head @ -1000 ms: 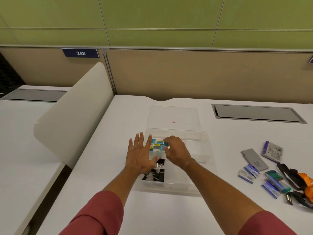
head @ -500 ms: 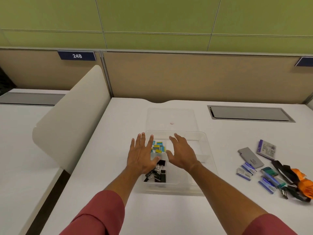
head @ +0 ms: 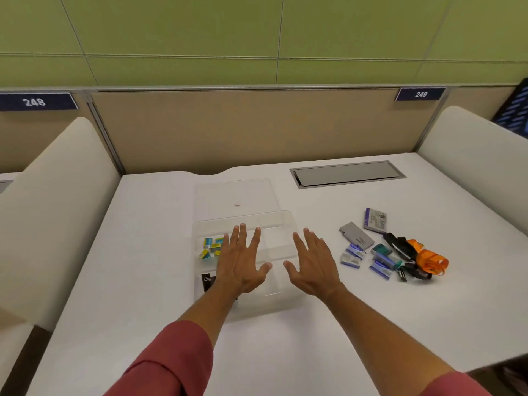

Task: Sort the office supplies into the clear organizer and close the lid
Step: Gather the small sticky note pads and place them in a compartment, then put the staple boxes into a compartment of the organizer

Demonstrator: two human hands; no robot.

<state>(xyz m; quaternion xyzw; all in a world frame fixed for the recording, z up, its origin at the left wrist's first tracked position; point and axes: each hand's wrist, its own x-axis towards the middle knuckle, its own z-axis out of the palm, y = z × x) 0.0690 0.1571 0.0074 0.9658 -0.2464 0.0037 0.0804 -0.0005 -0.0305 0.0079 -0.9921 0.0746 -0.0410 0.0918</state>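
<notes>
Step in hand, as judged: between picks, sorting part done, lid not yet closed. Next move likely calls for the right hand to reach right to the unsorted pile and take one item.

White surface carries everything. Clear organizer sits at centre, near edge toward the person; its lid lies flat just beyond it on the far side.

Left hand and right hand hover over the organizer, fingers spread wide, holding nothing.

Unsorted supplies to the right, apart from the organizer: orange-and-black lanyard, grey flat case, small boxes.

Organizer contents: far-left compartment holds small blue-and-yellow boxes; near-left compartment holds black binder clips, partly hidden by the left wrist. Right compartments look empty.
</notes>
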